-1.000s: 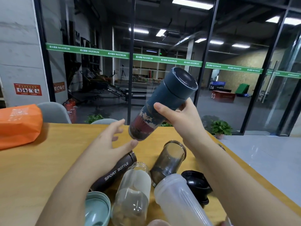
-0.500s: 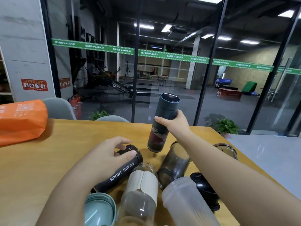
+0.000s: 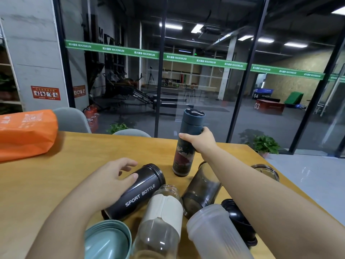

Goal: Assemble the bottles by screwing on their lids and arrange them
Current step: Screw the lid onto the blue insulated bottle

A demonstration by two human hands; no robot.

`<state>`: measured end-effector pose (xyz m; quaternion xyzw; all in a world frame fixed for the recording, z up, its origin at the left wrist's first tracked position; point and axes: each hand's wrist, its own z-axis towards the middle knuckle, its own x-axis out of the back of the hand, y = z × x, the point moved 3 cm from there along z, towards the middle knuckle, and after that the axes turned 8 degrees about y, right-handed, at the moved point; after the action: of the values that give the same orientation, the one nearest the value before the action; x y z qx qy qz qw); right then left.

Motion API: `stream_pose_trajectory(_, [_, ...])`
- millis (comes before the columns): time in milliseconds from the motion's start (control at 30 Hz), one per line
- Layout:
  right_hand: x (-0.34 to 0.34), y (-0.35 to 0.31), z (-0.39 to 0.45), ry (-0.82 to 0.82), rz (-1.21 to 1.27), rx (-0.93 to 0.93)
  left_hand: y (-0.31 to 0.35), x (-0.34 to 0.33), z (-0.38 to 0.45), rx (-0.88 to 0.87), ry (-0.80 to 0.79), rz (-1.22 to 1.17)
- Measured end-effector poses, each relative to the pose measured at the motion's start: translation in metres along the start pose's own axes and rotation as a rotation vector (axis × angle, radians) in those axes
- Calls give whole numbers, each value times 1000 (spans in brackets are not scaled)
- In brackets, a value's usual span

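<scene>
Flask [image 3: 188,143], capped, stands upright on the counter [image 3: 46,184] at the far edge of the cluster, my right hand [image 3: 200,141] wrapped round its upper body just under the lid. I judge it rigid, smooth and likely steel; mid-body is the safest hold. My left hand [image 3: 112,176] rests, fingers loosely curved, on the lying sport bottle [image 3: 136,193], uncapped and liable to roll. A glass bottle [image 3: 160,217], smoked cup [image 3: 201,187] and black lid [image 3: 237,219] crowd close by.

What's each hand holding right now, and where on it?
Right hand grips the upright dark blue lidded flask just below its lid. Left hand rests on the lying black "SPORT BOTTLE", no grip.
</scene>
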<state>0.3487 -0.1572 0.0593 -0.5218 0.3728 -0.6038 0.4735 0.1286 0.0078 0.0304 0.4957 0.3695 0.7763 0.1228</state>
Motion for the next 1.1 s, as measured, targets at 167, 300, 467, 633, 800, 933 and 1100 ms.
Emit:
stream_pose_trajectory(167, [-4,3,7,-5,-12,-15,-6,-2,2,16,-15,13])
stream_pose_trajectory(300, [-7,3,12,-6,-55,-6,-11,-4,2,41,-39,56])
stream_pose_trajectory(467, [-12,4,13,6,-115,24,-3,-7,2,2,-40,76])
stream_pose_trajectory(633, [-13,2,11,12,-155,38,10,-9,0,-44,-30,98])
stream_pose_trajectory(800, [-13,2,7,16,-148,44,16,-8,-3,-56,-62,81])
stream_pose_trajectory(933, [-7,3,-2,-11,-141,38,20,-9,-3,-68,-75,90])
stream_pose_trajectory(1100, [17,1,-20,-41,-186,61,33,-14,-9,-87,-112,117])
